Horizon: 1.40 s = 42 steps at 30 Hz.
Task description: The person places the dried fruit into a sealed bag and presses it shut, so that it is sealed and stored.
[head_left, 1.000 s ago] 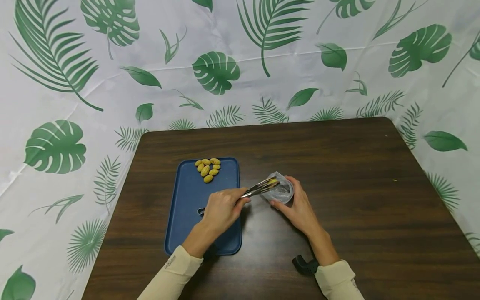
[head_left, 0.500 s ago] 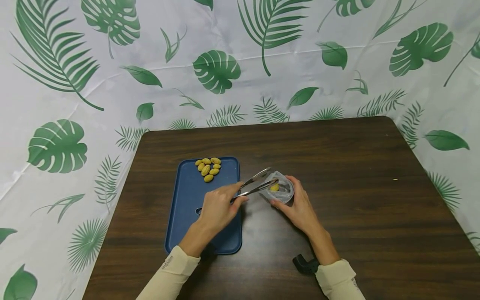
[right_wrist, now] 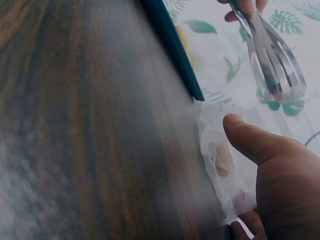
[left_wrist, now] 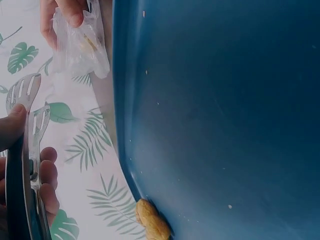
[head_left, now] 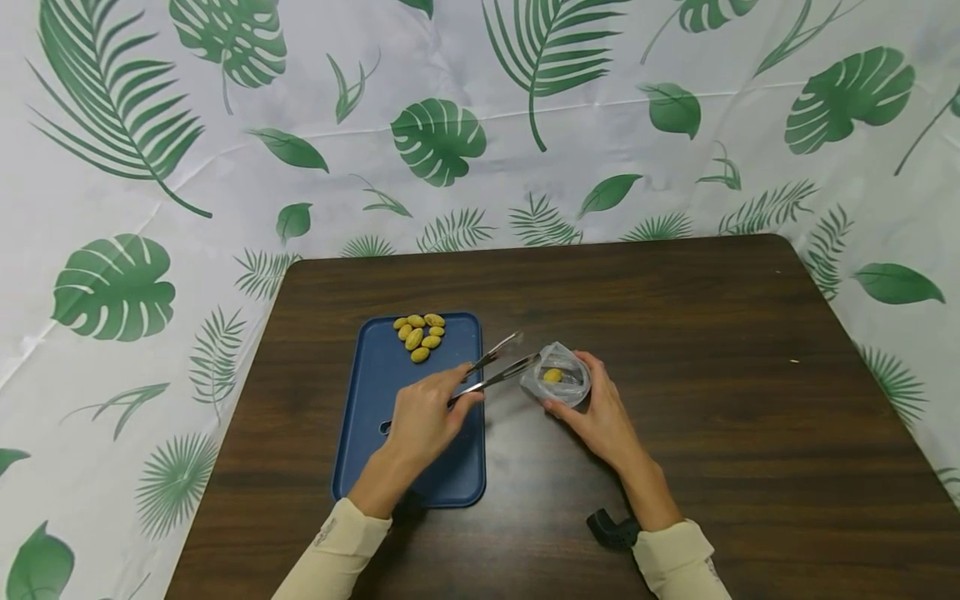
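My left hand (head_left: 422, 419) grips a pair of slotted metal tongs (head_left: 504, 374) above the blue tray's right edge. The tongs' tips stand apart with nothing between them, and they point at the bag. My right hand (head_left: 602, 419) holds a clear plastic bag (head_left: 536, 386), thumb and fingers curled round its mouth. One yellow oval piece (head_left: 552, 376) shows inside the bag. Several similar nut-like pieces (head_left: 414, 338) lie clustered at the far end of the tray (head_left: 366, 392). Up close in the left wrist view, one yellow-brown piece (left_wrist: 151, 220) looks lumpy.
The tray lies on a dark wood table (head_left: 705, 333), left of the bag. A black band or strap (head_left: 611, 530) sits by the right cuff. A small yellow scrap (head_left: 794, 361) lies at the right. Leaf-printed cloth (head_left: 337, 192) hangs behind the table.
The tongs have spread and let go of a yellow piece, which now rests in the bag. My left hand has drawn back leftward with the tongs; the right hand has stayed put.
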Available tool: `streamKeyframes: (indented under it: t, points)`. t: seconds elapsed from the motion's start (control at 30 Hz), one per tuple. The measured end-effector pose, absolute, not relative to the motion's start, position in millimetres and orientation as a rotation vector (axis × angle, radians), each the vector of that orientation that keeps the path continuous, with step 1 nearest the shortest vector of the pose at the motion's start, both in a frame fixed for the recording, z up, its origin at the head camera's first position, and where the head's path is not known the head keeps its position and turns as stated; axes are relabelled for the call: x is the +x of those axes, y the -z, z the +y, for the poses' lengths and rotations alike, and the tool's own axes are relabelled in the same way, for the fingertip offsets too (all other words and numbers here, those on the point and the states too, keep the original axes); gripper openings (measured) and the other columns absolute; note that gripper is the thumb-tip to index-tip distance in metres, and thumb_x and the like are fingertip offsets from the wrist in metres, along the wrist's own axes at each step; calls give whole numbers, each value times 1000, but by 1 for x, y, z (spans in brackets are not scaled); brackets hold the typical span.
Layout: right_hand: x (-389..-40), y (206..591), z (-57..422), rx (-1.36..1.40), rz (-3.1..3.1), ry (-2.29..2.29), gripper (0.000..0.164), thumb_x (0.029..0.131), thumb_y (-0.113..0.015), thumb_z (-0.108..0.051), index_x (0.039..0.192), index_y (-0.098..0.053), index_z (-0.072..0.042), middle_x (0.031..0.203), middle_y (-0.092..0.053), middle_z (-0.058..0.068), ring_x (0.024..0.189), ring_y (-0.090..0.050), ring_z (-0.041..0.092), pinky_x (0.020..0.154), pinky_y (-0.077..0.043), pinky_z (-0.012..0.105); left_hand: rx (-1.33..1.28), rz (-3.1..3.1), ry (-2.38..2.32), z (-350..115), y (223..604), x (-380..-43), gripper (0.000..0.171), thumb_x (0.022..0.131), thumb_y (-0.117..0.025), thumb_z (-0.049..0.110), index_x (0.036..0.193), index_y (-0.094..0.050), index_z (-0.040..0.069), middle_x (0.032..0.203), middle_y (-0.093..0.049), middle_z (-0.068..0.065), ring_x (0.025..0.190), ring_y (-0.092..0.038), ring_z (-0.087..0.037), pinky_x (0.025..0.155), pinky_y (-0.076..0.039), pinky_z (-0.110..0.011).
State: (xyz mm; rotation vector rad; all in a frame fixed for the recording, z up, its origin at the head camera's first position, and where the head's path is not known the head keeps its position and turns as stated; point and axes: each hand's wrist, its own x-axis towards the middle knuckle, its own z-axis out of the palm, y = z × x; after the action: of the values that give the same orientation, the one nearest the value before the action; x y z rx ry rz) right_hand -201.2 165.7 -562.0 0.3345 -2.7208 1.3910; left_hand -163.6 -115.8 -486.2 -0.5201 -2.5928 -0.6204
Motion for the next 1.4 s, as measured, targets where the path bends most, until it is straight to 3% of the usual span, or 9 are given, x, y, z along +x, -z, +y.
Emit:
streamKeyframes:
  t: [0.27,0.53,0.67,0.9,1.4]
  points:
    - [-201,563,167,352,-2698,-1397,90,82,-89,-32,152,-36,-10,144,-55,21,130,-53,44,106,-40,64,-494,-2569,635,-120,487,-161,47,83,-87,29,121,-74,4,103,-80,-9,80,-76,-21,63,-60,-37]
    - [-202,562,168,344,-2696,-1408,90,82,-89,-32,152,-36,-10,144,-56,21,131,-53,44,107,-40,63,-431,-2614,641,-125,486,-160,48,85,-86,30,123,-73,5,102,-80,-9,65,-65,-13,55,-53,-30]
    - [-202,563,168,348,-2700,-1405,90,82,-89,-32,152,-36,-10,145,-55,20,131,-53,44,107,-40,64,-402,-2624,637,-128,486,-159,49,84,-87,30,123,-73,5,100,-80,-9,62,-59,-11,53,-48,-25]
    - [-201,560,167,359,-2697,-1423,91,83,-88,-33,154,-35,-11,145,-55,20,132,-52,44,106,-39,65,-369,-2616,601,-136,488,-157,49,84,-87,31,123,-73,5,98,-80,-8,62,-61,-11,54,-50,-31]
    - [-200,560,165,356,-2724,-1404,91,84,-87,-34,154,-34,-10,147,-53,21,132,-51,45,106,-39,66,-253,-2638,600,-150,489,-152,48,85,-86,31,122,-73,3,83,-75,-9,60,-54,-12,53,-45,-30]
